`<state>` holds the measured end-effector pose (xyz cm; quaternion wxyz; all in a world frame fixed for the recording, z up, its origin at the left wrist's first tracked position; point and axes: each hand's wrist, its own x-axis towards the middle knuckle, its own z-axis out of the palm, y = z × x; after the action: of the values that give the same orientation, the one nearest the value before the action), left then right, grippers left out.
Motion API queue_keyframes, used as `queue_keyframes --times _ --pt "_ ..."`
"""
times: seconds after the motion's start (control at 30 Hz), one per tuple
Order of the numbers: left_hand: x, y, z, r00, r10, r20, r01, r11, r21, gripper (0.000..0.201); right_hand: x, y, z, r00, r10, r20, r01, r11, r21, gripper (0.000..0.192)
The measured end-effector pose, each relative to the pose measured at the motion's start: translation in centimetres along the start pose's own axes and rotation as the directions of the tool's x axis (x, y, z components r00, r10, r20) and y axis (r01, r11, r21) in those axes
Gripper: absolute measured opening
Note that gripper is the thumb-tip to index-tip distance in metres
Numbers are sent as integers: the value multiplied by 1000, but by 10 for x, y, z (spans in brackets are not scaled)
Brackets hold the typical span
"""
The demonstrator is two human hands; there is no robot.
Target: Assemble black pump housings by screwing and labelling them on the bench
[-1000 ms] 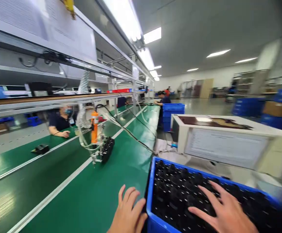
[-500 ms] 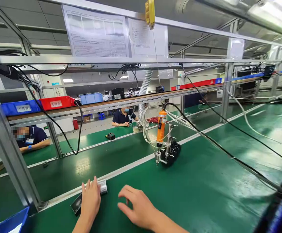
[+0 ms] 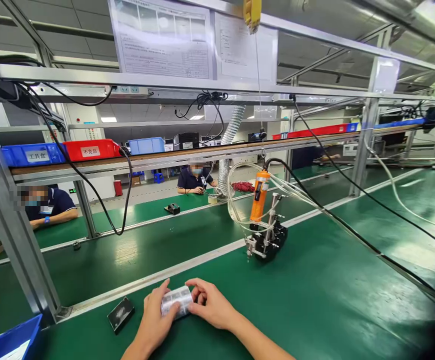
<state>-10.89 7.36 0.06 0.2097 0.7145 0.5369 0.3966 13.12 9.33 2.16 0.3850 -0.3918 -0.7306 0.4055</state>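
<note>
Between my two hands, low over the green bench, is a silvery roll with pale rectangular patches on its surface. My left hand wraps its left side, thumb across the front. At the roll's right end, my right hand pinches it between thumb and fingers. A small black box with a greyish smear on top lies on the bench, left of my left hand and apart from it.
An orange electric screwdriver hangs by a cable over a black fixture. Blue tray at lower left. A metal post rises at left; cables cross the right side. Two people sit across the bench.
My left hand has moved right, off the black box, with the silvery roll. My right hand has closed on the roll's right end. The camera view has shifted slightly.
</note>
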Motion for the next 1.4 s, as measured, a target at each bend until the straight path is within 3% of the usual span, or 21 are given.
queue_keyframes --times 0.13,0.23,0.3,0.53,0.8,0.97,1.2,1.3,1.4 --pt "-2 12 3 1000 13 -24 -19 961 -277 58 -1 -4 0 999 -35 -40 33 999 -38 30" --pt "-1 22 3 999 25 -36 -36 943 -329 34 -1 -4 0 992 -72 -102 66 996 -60 17" --pt "0 25 2 999 15 -38 -27 933 -359 29 0 -4 1 987 -89 -134 82 995 -56 18" --pt "0 25 4 997 -64 -42 38 891 -453 46 1 -9 4 979 -110 -171 107 994 -30 14" --pt "0 26 4 990 -133 -54 93 882 -462 50 -1 -15 8 960 -213 -183 191 973 -129 29" --pt "0 25 4 988 -144 -49 104 872 -479 53 -3 -19 6 957 -218 -194 192 971 -145 14" --pt "0 28 7 989 -142 -36 104 851 -515 48 -7 -29 3 935 -294 -198 266 951 -157 9" --pt "-1 28 9 990 -141 -21 105 820 -562 53 -7 -28 5 942 -255 -220 226 963 -150 31" --pt "0 29 10 990 -143 -18 103 787 -608 57 -7 -27 6 941 -217 -258 182 972 -151 40"
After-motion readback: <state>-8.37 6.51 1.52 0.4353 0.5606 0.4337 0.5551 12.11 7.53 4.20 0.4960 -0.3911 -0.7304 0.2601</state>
